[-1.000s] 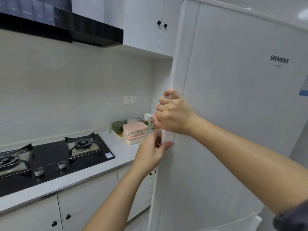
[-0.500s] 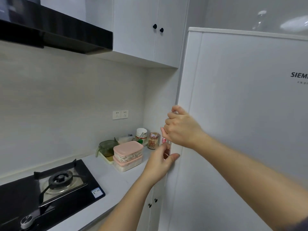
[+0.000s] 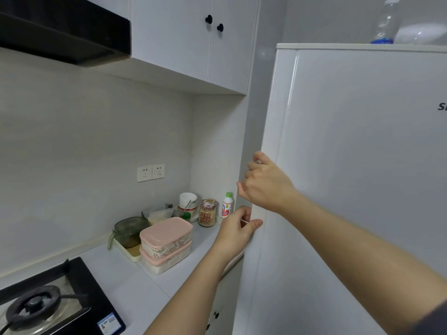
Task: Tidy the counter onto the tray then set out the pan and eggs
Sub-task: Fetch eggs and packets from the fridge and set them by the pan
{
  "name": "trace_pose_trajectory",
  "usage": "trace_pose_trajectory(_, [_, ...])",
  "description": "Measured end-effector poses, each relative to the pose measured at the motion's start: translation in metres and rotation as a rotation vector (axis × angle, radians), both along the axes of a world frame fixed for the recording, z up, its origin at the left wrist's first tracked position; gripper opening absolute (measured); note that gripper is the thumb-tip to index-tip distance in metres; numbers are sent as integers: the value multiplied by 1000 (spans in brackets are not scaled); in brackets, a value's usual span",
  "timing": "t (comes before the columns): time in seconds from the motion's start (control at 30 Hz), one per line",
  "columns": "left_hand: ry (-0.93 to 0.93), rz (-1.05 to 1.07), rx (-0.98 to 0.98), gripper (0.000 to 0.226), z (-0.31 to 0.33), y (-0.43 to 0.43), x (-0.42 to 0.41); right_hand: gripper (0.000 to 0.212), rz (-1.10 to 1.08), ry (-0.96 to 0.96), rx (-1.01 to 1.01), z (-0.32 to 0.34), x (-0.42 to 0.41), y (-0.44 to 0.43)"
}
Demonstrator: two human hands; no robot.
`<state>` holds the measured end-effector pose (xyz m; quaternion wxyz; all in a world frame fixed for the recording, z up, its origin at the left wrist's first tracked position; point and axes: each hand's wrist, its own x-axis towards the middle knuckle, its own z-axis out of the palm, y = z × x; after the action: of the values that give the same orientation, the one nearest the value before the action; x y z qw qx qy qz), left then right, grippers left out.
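Observation:
A white fridge door (image 3: 350, 177) fills the right half of the view. My right hand (image 3: 264, 183) grips the door's left edge, fingers curled round it. Just below, my left hand (image 3: 235, 230) holds the same edge, thumb on the door's front and fingers behind. On the counter (image 3: 125, 279) to the left stands a cream tray (image 3: 131, 253) carrying a green glass container (image 3: 129, 229). Two stacked pink-lidded boxes (image 3: 165, 245) sit beside it. No pan or eggs are in view.
Behind the boxes stand a white cup (image 3: 188, 201), a labelled jar (image 3: 207, 213) and a small white bottle (image 3: 227, 207). A black gas hob (image 3: 48, 303) lies at the lower left. Wall cabinets (image 3: 193, 37) hang above. A plastic bottle (image 3: 385, 20) stands on the fridge.
The view has swung right and upward, so the hob has slid toward the lower left. Both hands stay on the fridge door's left edge.

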<state>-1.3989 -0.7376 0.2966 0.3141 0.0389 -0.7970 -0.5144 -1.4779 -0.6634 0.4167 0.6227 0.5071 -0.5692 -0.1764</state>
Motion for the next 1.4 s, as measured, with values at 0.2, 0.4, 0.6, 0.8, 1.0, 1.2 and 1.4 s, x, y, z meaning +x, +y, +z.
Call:
trace_pose_trajectory(0.2, [-13,6,-41,27,0,-17,-48,40,-98,-14,24,-1,-47,-20])
trace_pose_trajectory(0.4, [-22,7,-66,25,2,-32,-105,41,-244,-57,64,-1,-98,-34])
trace_pose_trajectory(0.6, [-40,-42,-20,12,-2,-42,-155,52,-359,-125,120,0,-140,-46])
trace_pose_trajectory(0.8, [-45,-88,28,14,-3,-46,-192,66,-460,-137,132,-1,-169,-45])
trace_pose_trajectory(1.0, [-42,-125,86,30,-4,-47,-214,61,-545,-176,197,-2,-183,-45])
trace_pose_trajectory(1.2, [-35,-144,89,17,-5,-48,-235,43,-618,-164,248,5,-186,-46])
trace_pose_trajectory(1.4, [-51,-189,122,35,-8,-49,-252,37,-560,-191,268,7,-198,-44])
